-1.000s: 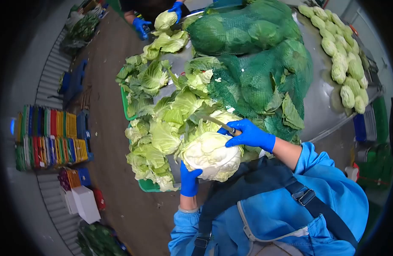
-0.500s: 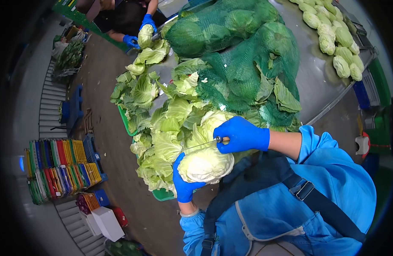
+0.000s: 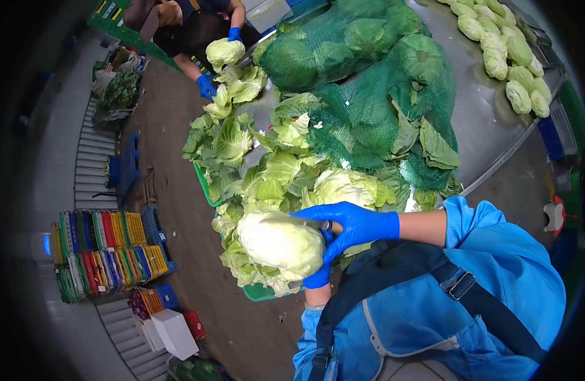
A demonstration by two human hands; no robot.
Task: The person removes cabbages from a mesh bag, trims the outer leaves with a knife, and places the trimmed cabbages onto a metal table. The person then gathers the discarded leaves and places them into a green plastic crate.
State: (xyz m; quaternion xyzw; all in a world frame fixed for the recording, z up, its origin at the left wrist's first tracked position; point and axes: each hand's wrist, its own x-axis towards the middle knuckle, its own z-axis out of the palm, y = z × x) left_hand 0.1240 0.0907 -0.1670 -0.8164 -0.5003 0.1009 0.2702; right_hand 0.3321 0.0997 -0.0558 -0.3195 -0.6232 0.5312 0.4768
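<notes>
A pale, trimmed cabbage point(image 3: 276, 244) is held up in front of me, over a heap of leaves. My left hand point(image 3: 318, 277), in a blue glove, grips it from below at its near right end; most of those fingers are hidden. My right hand point(image 3: 359, 225), also gloved, is closed round a knife point(image 3: 334, 227). Only part of the knife's handle shows, and the blade cannot be made out. The right fingers come against the right end of the cabbage. Just beyond lies another cabbage point(image 3: 346, 188) among loose cabbage leaves point(image 3: 273, 174).
Green net sacks of cabbages point(image 3: 368, 95) lie on the metal table point(image 3: 479, 136). Trimmed cabbages point(image 3: 495, 54) are lined up at the far right. Across the table, a co-worker's gloved hand point(image 3: 235, 34) holds a cabbage point(image 3: 224, 52). Stacked coloured crates point(image 3: 108, 247) stand at left.
The cabbage has turned and shifted left in my hands. My left hand has gone from its left side to its lower right. The knife blade, visible before, no longer shows clearly.
</notes>
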